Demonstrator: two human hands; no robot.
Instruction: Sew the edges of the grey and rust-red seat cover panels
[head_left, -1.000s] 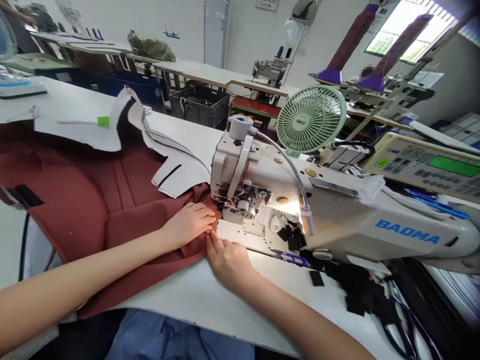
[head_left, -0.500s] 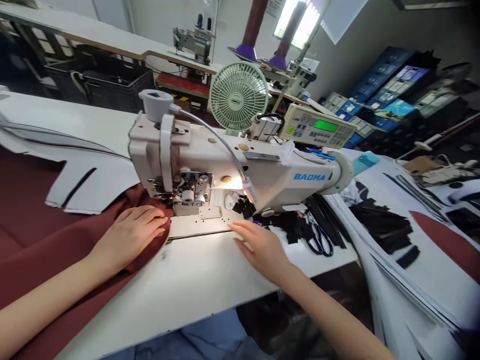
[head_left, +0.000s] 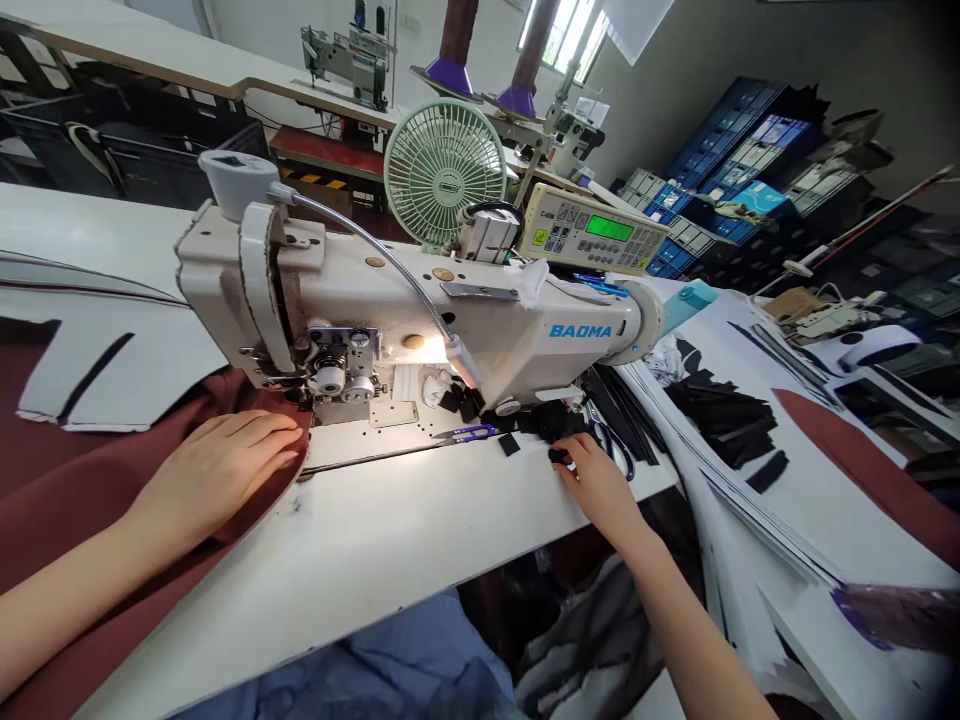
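Note:
My left hand [head_left: 214, 468] lies flat, fingers together, on the dark red fabric [head_left: 67, 500] just left of the presser foot of the white BAOMA sewing machine [head_left: 420, 310]. My right hand [head_left: 596, 480] reaches right along the table front to a heap of small black fabric pieces [head_left: 551, 425] under the machine arm. Its fingertips pinch at one black piece at the heap's edge. Small purple thread snips [head_left: 469, 434] lie on the machine bed between my two hands.
A green desk fan [head_left: 444, 172] and a control panel [head_left: 589, 240] stand behind the machine. Scissors [head_left: 611, 448] lie right of the black pieces. White and black cut panels [head_left: 750, 440] cover a side table at right. Blue crates [head_left: 720, 150] stack against the far wall.
My right hand left the fabric by the needle and moved right to the black pieces. The left hand stayed on the red fabric. The view swung to the right.

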